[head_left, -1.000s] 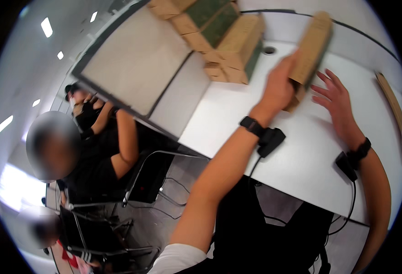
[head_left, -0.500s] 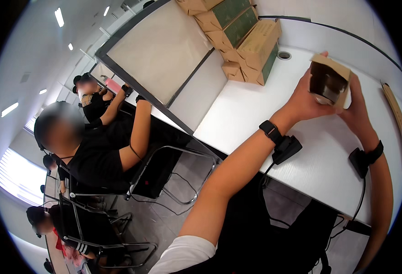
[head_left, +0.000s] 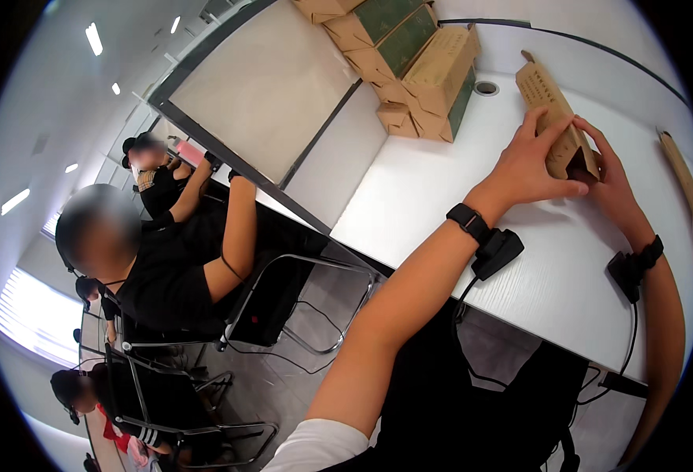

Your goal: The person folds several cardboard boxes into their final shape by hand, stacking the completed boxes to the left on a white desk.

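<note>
A long brown cardboard box (head_left: 549,110) lies on the white table (head_left: 441,197), its open dark end turned toward me. My left hand (head_left: 529,161) grips its left side near that end. My right hand (head_left: 610,181) holds the opposite side, fingers at the opening. Both wrists carry black bands with small black devices and cables.
A stack of brown and green cardboard boxes (head_left: 417,55) stands at the back of the table beside a round cable hole (head_left: 486,87). A flat brown piece (head_left: 679,165) lies at the far right. People in black sit at the neighbouring desk (head_left: 165,267) on the left, with black chairs (head_left: 299,299).
The box has gone from being held up with its open end facing me to lying flat along the table. Both hands stayed on it.
</note>
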The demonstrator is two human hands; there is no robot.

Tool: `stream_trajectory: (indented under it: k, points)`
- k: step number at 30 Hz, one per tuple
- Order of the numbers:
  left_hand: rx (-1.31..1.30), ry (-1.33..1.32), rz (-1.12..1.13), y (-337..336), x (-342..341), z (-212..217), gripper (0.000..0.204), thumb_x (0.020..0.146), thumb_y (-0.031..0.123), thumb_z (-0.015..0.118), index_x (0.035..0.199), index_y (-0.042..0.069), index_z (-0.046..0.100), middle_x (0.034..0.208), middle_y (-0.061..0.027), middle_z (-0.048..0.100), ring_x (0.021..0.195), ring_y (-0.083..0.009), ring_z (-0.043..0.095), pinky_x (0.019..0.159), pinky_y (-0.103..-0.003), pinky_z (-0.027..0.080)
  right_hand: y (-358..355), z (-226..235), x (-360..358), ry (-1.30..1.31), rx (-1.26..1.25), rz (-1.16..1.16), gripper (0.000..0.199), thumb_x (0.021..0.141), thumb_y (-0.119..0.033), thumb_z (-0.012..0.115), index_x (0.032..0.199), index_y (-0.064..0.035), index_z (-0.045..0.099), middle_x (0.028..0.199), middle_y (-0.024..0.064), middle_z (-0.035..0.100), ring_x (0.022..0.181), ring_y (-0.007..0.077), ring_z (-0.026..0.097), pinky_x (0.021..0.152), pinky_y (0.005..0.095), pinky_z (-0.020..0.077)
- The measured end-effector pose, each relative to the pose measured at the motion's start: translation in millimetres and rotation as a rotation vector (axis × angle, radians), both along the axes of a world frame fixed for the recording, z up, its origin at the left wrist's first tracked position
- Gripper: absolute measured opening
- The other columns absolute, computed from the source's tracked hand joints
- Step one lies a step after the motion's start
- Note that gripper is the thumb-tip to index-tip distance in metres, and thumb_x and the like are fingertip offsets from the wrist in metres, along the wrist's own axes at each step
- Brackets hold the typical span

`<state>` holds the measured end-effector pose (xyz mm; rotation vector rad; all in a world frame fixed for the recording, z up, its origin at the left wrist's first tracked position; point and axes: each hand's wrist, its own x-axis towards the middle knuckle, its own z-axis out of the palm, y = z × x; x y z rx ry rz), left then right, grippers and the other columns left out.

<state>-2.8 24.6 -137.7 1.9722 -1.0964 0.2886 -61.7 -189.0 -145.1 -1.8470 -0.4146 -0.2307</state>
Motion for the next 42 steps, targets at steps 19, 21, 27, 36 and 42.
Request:
stream_trajectory:
  k: [19, 21, 27, 36, 42]
  points:
    - [-0.345, -0.044, -0.051, 0.3, 5.1, -1.2, 0.015, 0.078, -0.003, 0.075, 0.092, 0.002, 0.073, 0.091, -0.0105, 0.065, 0.076, -0.0226, 0.067, 0.068, -0.031, 0.056, 20.7, -1.5, -13.2, -0.019, -0.126, -0.082, 0.059, 0.086, -0.024, 0.075, 0.134, -0.0002, 0.051, 0.129, 0.0103, 0.061, 0.124, 0.0209, 0.054, 0.111, 0.0368, 0.0375]
    - [-0.315, -0.013, -0.052, -8.5, 3.5, -3.7, 0.013, 0.078, -0.002, 0.075, 0.090, 0.001, 0.071, 0.090, -0.0107, 0.065, 0.076, -0.0227, 0.067, 0.068, -0.032, 0.056, 16.5, 1.0, -19.1, 0.039, -0.079, -0.134, 0.057, 0.087, -0.020, 0.074, 0.134, -0.0004, 0.048, 0.127, 0.0097, 0.061, 0.121, 0.0194, 0.056, 0.108, 0.0347, 0.0403]
    - [-0.416, 0.099, -0.026, -9.7, 17.5, -7.4, 0.006, 0.096, 0.001, 0.067, 0.097, -0.001, 0.061, 0.087, -0.0061, 0.064, 0.082, -0.0143, 0.068, 0.070, -0.028, 0.059, -13.1, -35.4, 14.0, -0.165, -0.080, -0.198, 0.039, 0.092, -0.005, 0.058, 0.131, -0.0045, 0.049, 0.121, 0.0114, 0.061, 0.100, 0.0158, 0.062, 0.088, 0.0316, 0.0523]
    - [-0.399, 0.413, -0.259, -2.0, 1.2, 2.0, 0.012, 0.098, -0.001, 0.059, 0.107, 0.001, 0.051, 0.106, -0.0089, 0.062, 0.092, -0.0171, 0.066, 0.079, -0.033, 0.060, 14.7, -14.2, -5.9, -0.142, 0.013, -0.252, 0.055, 0.096, -0.011, 0.066, 0.145, -0.0093, 0.043, 0.135, 0.0152, 0.053, 0.101, 0.0207, 0.065, 0.089, 0.0336, 0.0568]
    - [-0.182, 0.005, 0.060, -8.0, -5.4, 5.6, 0.017, 0.093, 0.001, 0.067, 0.098, 0.004, 0.051, 0.094, -0.0041, 0.058, 0.085, -0.0117, 0.061, 0.067, -0.026, 0.052, 4.6, -20.8, 0.3, -0.199, -0.076, -0.225, 0.053, 0.090, 0.002, 0.059, 0.141, -0.0105, 0.050, 0.125, 0.0118, 0.057, 0.084, 0.0179, 0.066, 0.078, 0.0328, 0.0566]
